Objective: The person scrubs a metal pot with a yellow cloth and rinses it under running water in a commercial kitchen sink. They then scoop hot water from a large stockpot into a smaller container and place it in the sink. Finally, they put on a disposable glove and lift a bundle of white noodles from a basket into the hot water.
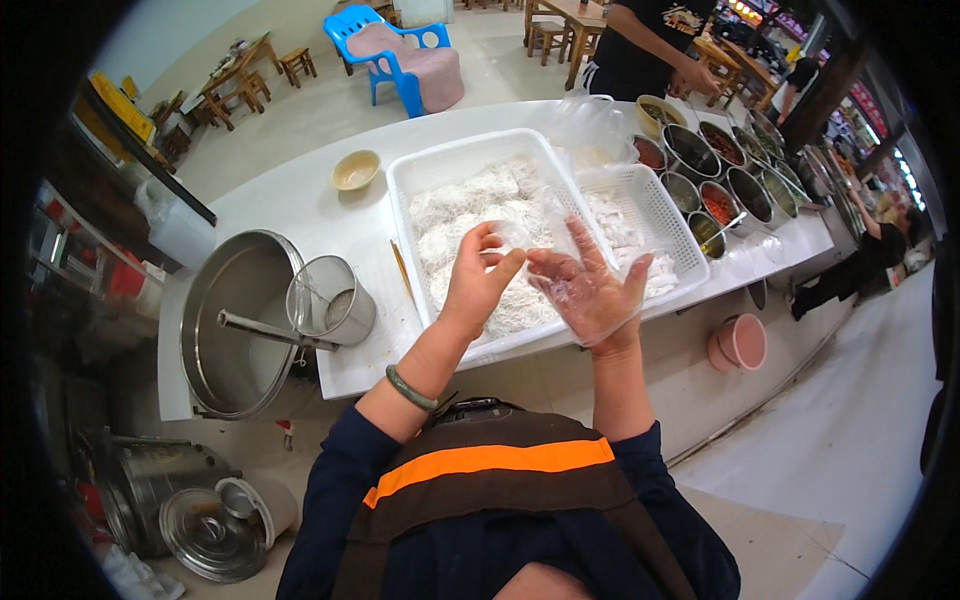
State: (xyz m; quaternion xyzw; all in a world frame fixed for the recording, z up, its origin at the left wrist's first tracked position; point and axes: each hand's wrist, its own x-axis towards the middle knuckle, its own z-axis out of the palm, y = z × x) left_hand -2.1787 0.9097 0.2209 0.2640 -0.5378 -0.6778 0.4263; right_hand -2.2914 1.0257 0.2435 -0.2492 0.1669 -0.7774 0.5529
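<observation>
A clear disposable plastic glove (592,300) covers my right hand (600,285), whose fingers are spread. My bare left hand (484,274) has its thumb and fingers together on thin clear plastic beside the gloved fingertips. Both hands are above a large white plastic basket (401,202) holding heaps of white rice noodles (480,202). To the right of it, a smaller perforated white basket (679,202) contains flat white noodle pieces (611,225). The right hand partly hides the near corner between the baskets.
At left stand a large steel pot (225,300) and a cylindrical strainer (352,322) with a handle. A beige bowl (356,170) and chopsticks (402,270) lie on the white counter (300,202). Several condiment pots (682,191) fill the right. Across the counter stands a person (645,45).
</observation>
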